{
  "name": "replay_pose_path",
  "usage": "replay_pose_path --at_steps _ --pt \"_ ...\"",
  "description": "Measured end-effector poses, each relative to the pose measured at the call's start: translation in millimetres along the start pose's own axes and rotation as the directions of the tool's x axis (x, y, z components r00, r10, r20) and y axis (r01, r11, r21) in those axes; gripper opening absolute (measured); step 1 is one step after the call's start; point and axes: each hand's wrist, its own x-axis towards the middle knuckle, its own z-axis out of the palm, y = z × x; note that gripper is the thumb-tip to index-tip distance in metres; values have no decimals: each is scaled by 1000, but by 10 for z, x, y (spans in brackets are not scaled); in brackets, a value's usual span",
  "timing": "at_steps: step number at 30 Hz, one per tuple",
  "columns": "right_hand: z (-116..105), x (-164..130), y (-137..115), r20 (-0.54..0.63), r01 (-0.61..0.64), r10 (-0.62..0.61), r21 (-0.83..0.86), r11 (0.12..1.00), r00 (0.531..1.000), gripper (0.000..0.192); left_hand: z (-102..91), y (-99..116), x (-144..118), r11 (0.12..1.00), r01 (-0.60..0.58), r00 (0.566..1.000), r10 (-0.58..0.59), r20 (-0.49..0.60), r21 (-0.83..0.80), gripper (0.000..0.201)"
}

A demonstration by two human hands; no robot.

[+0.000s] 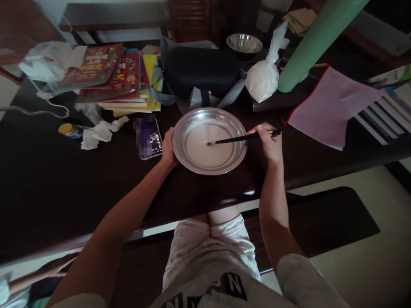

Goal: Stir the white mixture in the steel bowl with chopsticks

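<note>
Head view, looking down over a dark table [64, 188]. Your left hand [168, 149] cups the near-left rim of a shallow steel basin [192, 162], fingers curled against its edge, evidently so that the basin cannot slide or turn on the smooth tabletop. Your right hand [269, 144] is closed around a pair of dark chopsticks [240, 138], gripped near their far end; held almost level, they reach across the right rim so that their tips dip into the pale liquid [205, 149] pooled in the middle of the basin. The basin sits near the table's front edge, directly before you and between your forearms, which keeps both wrists low and relaxed. Just left of the basin lies a phone [148, 137], close enough to glance at. Behind the basin stand a black case [201, 70], a knotted bag of white powder [263, 77] and a second steel bowl [244, 43]; stacked books [112, 75] occupy the far left.
</note>
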Motion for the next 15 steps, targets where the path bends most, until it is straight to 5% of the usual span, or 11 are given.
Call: replay_pose_path --at_steps 7,12,15 --pt "2 -1 -3 80 -11 12 -10 1000 997 58 15 -4 -9 1000 -3 1000 3 -10 2 33" --pt "-8 5 16 -40 -13 13 5 1000 999 57 11 -15 0 1000 2 1000 -2 15 -12 32" --pt "-5 -1 7 53 -31 31 -4 1000 998 58 -7 -33 20 999 24 1000 -24 9 -23 32"
